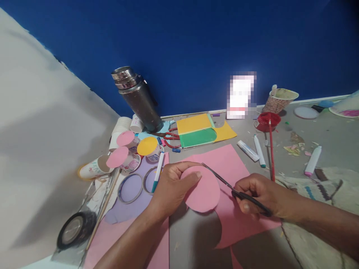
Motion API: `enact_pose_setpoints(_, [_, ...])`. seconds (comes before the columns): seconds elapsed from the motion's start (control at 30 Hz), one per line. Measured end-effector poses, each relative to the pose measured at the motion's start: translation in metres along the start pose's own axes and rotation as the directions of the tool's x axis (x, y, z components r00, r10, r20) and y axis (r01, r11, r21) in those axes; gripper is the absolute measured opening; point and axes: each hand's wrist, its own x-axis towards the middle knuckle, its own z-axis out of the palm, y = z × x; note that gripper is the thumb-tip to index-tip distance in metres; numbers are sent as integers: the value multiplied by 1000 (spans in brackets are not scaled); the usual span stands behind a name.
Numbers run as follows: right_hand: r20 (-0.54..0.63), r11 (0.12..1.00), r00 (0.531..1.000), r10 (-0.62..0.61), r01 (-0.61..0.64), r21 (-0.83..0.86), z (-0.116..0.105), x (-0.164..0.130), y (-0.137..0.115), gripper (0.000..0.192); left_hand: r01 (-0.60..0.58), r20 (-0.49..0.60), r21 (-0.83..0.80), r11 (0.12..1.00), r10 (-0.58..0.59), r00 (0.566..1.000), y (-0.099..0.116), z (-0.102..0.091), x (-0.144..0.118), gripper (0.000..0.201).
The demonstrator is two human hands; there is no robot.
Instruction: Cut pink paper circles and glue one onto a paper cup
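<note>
My left hand (pixel 171 185) pinches a round pink paper cutout (pixel 203 190), thumb on top, just above a larger pink sheet (pixel 235 216) lying on the grey floor. My right hand (pixel 259 196) grips black-handled scissors (pixel 224 182), whose thin blades point up-left along the cutout's upper edge. A rounded gap shows in the pink sheet below the cutout.
A steel flask (pixel 137 98) stands at the back by the blue wall. Paper cups capped with pink and yellow discs (pixel 147 146) lie left, beside tape rings (pixel 130 188) and a teal marker (pixel 157 172). Yellow-green paper (pixel 200 131), red scissors, glue sticks, a red paint pot (pixel 266 121) and scraps lie beyond.
</note>
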Motion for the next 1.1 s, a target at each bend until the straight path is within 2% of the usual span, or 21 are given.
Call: enact_pose_setpoints(1.1, [-14,999,1000,9,-10,-43,1,-2,-2,53,-7,-16,65,998,9,1000,4,1,-1,27])
